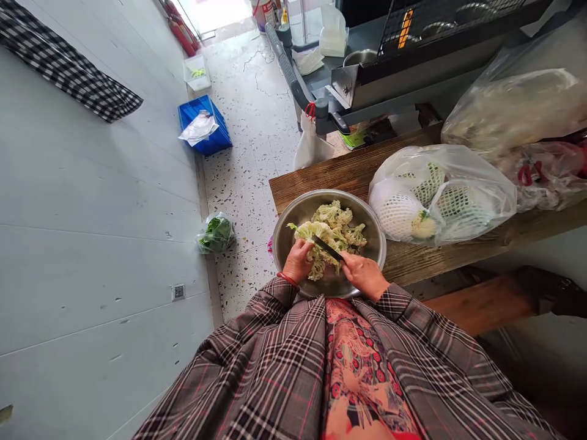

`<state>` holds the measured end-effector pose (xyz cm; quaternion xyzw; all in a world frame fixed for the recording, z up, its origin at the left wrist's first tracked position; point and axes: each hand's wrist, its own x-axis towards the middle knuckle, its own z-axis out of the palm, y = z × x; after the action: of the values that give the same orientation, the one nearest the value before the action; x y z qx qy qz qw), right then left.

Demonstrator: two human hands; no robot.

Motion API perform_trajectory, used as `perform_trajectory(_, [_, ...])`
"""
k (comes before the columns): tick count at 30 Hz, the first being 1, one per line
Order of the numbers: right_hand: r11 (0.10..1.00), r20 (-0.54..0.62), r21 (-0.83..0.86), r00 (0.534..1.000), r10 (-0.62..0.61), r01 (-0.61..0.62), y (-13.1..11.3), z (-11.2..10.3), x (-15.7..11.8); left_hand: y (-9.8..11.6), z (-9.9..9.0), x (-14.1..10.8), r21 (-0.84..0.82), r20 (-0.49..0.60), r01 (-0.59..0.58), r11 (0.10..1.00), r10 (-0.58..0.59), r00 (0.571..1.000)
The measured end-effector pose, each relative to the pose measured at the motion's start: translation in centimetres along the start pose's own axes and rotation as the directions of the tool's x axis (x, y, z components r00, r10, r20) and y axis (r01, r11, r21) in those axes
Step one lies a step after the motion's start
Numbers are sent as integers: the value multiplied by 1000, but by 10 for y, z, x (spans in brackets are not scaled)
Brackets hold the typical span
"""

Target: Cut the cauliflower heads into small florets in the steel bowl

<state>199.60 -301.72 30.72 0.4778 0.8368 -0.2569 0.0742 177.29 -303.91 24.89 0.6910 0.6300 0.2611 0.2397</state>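
Over a round steel bowl [376, 244], my left hand [299, 261] grips a pale cauliflower piece [312, 230] with a bit of green at its end. My right hand [365, 276] is closed round the handle of a dark-bladed knife [328, 249]. The blade points up and left, its tip at the cauliflower piece beside my left fingers. Several cut cauliflower florets [334, 214] lie in the bowl beneath and beyond both hands.
The bowl stands at the left end of a wooden bench [316, 177]. Right of it lies a plastic bag [486, 201] of net-wrapped vegetables. A bag of greens [216, 234] and a blue crate [214, 137] are on the floor at left. A metal cart [293, 79] stands beyond the bench.
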Motion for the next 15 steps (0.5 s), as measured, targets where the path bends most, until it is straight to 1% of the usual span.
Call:
perform_trajectory(5, [997, 59, -1, 996, 74, -74, -15, 4, 11, 0, 9, -5, 20, 16, -8, 1000, 8, 1000])
perform_trajectory(9, [995, 75, 20, 993, 91, -93, -24, 9, 22, 0, 12, -8, 24, 27, 11, 1000, -12, 1000])
perform_trajectory(12, [995, 81, 22, 992, 99, -101, -23, 15, 16, -3, 9, -7, 33, -2, 40, 999, -40, 999])
perform_trajectory(15, [994, 112, 24, 989, 99, -103, -19, 23, 8, -5, 7, -6, 46, -24, 69, 997, -68, 997])
